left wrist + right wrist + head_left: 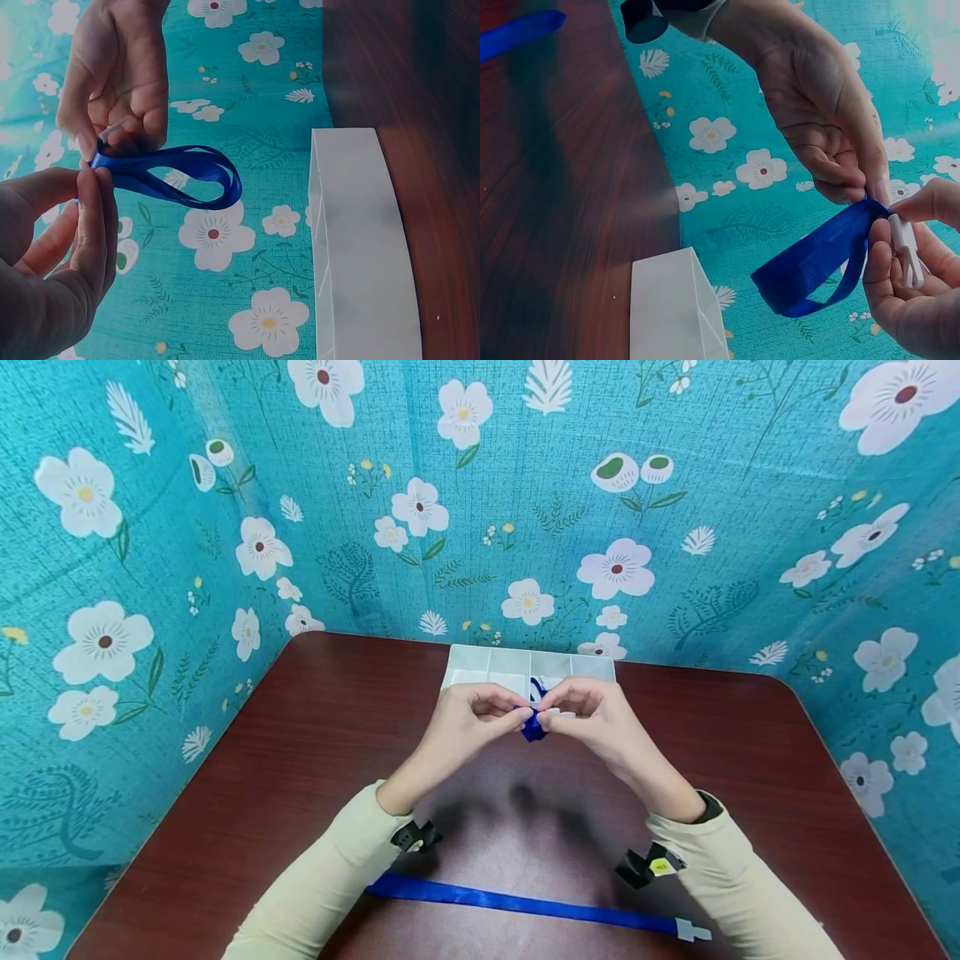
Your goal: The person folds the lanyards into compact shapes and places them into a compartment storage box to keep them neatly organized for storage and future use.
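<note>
A folded blue lanyard (533,727) is held up between both hands above the table, its loops hanging free in the wrist views. My left hand (474,720) pinches one side of its gathered end between thumb and fingers. On the other side, my right hand (592,720) pinches the same end. In the right wrist view, the lanyard's white plastic clip (905,251) lies against my right fingers. Nearer the table's front, a second blue lanyard (517,903) lies stretched out flat, with a white clip (692,931) at its right end.
Behind the hands stands a white compartment tray (469,658), partly covered by them; a blue strap (536,686) shows in one compartment. The dark reddish table (360,693) borders a turquoise flowered cloth (480,527) at the back and sides.
</note>
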Demonstrator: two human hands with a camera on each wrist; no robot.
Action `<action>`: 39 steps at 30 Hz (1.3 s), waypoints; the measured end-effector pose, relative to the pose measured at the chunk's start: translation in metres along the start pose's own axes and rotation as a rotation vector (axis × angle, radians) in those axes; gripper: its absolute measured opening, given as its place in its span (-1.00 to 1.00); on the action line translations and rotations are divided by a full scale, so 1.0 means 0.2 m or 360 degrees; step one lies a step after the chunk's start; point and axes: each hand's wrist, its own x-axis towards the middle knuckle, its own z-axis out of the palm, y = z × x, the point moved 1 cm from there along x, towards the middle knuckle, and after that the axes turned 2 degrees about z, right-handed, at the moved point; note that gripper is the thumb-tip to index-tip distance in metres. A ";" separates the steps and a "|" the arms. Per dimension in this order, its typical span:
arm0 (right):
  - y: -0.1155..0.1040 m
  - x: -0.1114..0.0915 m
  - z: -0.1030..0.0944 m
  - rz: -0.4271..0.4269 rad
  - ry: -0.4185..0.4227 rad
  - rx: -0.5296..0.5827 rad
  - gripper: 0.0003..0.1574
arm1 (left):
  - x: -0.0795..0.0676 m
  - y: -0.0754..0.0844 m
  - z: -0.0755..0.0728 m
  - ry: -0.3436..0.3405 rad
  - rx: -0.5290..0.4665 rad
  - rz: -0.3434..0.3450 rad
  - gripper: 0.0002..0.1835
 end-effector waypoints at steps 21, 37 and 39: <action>-0.02 0.01 0.02 -0.0056 0.0187 -0.0220 -0.94 | -0.01 -0.01 0.01 0.0060 -0.0199 -0.0090 -0.82; -0.06 -0.02 0.02 -0.0087 0.0139 -0.0354 -0.86 | 0.00 0.00 0.01 0.0082 -0.0131 0.0002 -0.86; -0.07 -0.03 0.02 -0.0083 0.0111 -0.0333 -0.84 | 0.00 0.00 0.01 0.0093 -0.0105 0.0005 -0.86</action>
